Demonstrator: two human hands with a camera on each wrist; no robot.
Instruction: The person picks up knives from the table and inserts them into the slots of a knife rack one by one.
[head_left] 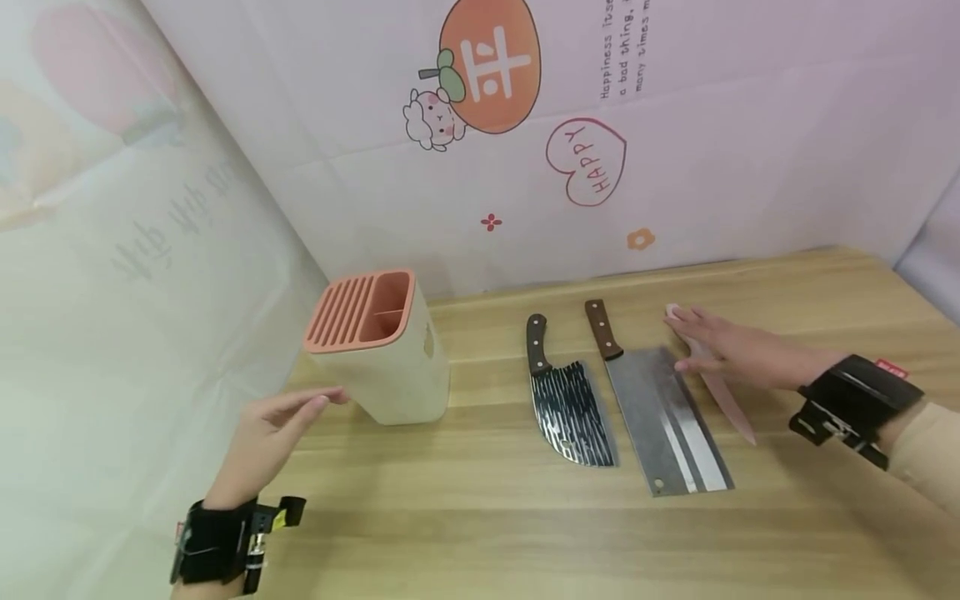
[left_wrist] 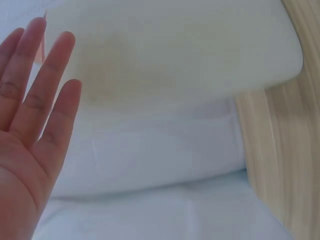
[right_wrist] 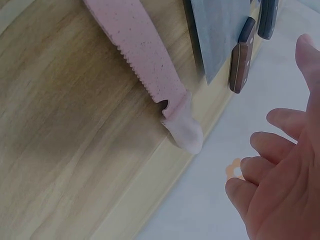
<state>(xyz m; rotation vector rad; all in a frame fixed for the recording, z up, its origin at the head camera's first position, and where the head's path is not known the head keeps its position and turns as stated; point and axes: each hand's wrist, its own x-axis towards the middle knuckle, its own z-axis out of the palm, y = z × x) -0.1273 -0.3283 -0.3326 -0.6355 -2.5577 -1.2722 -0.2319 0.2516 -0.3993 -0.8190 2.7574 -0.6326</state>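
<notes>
A pink knife [head_left: 729, 407] with a pale handle lies at the right end of a row of knives. My right hand [head_left: 731, 352] is over its handle, fingers extended; in the right wrist view a gap shows between the fingers and the knife. Left of it lie a wide steel cleaver [head_left: 651, 408] with a brown wooden handle and a curved chopping knife [head_left: 566, 417] with a dark patterned blade. My left hand [head_left: 262, 442] hovers beside the cream knife holder [head_left: 408, 379], palm towards it and holding nothing. The holder's orange-pink top has slots and two larger compartments.
The wooden table [head_left: 480, 533] carries the knives and the holder. A pale printed cloth [head_left: 337, 100] hangs behind the table's back edge, and another pale cloth [head_left: 97, 375] covers the left side. Each wrist wears a black camera strap.
</notes>
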